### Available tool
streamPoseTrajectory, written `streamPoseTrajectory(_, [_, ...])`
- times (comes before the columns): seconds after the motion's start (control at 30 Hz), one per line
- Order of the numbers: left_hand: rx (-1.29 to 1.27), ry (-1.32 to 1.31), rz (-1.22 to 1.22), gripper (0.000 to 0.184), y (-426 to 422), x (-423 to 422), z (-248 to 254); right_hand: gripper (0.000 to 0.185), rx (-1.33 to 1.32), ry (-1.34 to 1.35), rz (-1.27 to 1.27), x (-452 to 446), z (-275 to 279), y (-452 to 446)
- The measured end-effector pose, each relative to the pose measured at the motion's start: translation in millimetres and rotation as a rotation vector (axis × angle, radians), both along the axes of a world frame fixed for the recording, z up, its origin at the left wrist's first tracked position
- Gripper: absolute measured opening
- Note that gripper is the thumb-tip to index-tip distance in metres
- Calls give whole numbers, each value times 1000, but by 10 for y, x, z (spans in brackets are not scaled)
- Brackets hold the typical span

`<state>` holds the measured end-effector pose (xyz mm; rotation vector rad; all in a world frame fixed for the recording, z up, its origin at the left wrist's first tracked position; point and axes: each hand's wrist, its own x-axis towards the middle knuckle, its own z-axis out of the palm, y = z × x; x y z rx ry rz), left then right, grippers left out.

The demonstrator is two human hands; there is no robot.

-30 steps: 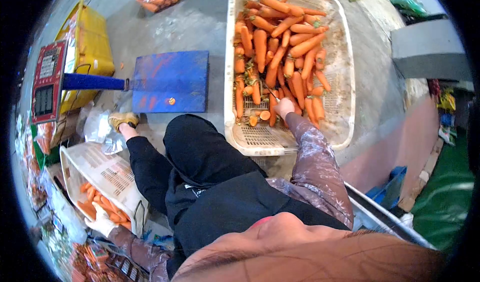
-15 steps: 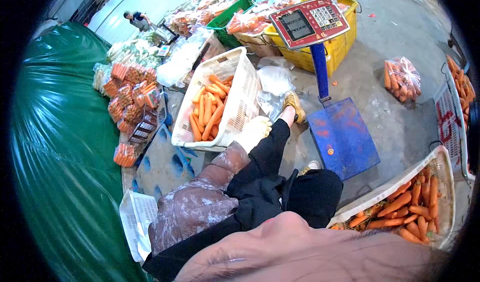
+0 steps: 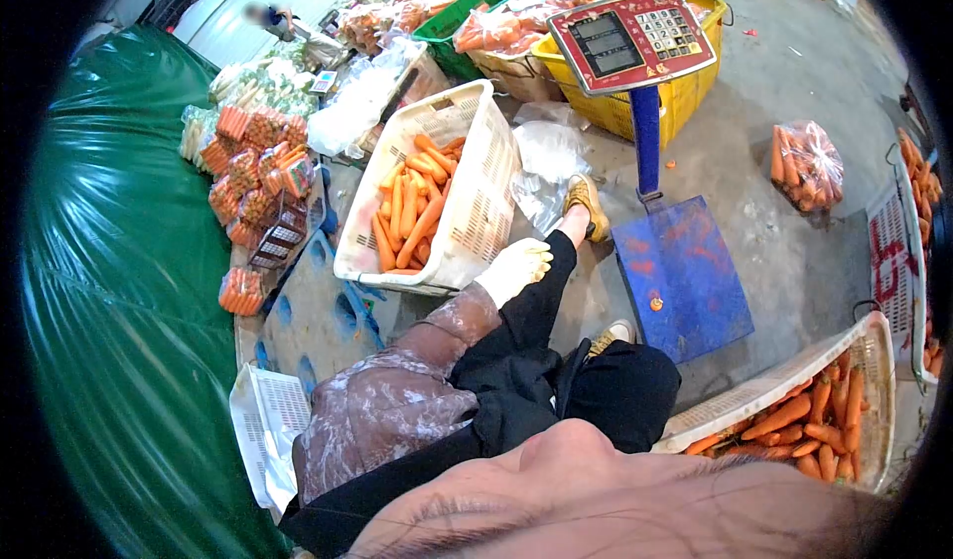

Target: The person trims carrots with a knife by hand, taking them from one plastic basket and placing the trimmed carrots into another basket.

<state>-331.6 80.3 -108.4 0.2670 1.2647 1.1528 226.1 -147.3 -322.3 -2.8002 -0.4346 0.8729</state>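
Observation:
My left hand [image 3: 516, 268], in a pale glove, rests on my black-trousered leg [image 3: 541, 306]. Its fingers droop loosely over the leg and nothing shows in them. Just beyond the hand stands a white plastic crate [image 3: 476, 211] with loose carrots [image 3: 412, 207] in its bottom. A brown patterned sleeve [image 3: 397, 400] covers my left arm. My right hand is out of sight. Ahead of my feet, a platform scale has a blue plate [image 3: 685, 276] and a red display head [image 3: 635, 43] on a blue post. A small orange piece lies on the plate.
Another crate of carrots [image 3: 794, 430] sits at my lower right. A bag of carrots [image 3: 807, 167] lies on the floor. Yellow [image 3: 685, 92] and green [image 3: 452, 38] crates stand behind the scale. Bagged carrots [image 3: 258, 177] are piled left beside a green tarp [image 3: 119, 261]. A person [image 3: 273, 21] is far back.
The view has shifted slightly, so the scale and crates sit a little differently in it. My left hand stays on my leg. The distant person has changed posture.

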Motion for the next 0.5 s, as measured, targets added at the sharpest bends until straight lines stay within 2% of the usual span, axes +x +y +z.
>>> streamPoseTrajectory(0.13, [25,-56,-9,27,-22,48,-5,39,76,-35,-81,101,30,160])
streamPoseTrajectory(0.5, [-17,-132,-95,22,-170,67,8,36,437,308,-136,-42,82,440])
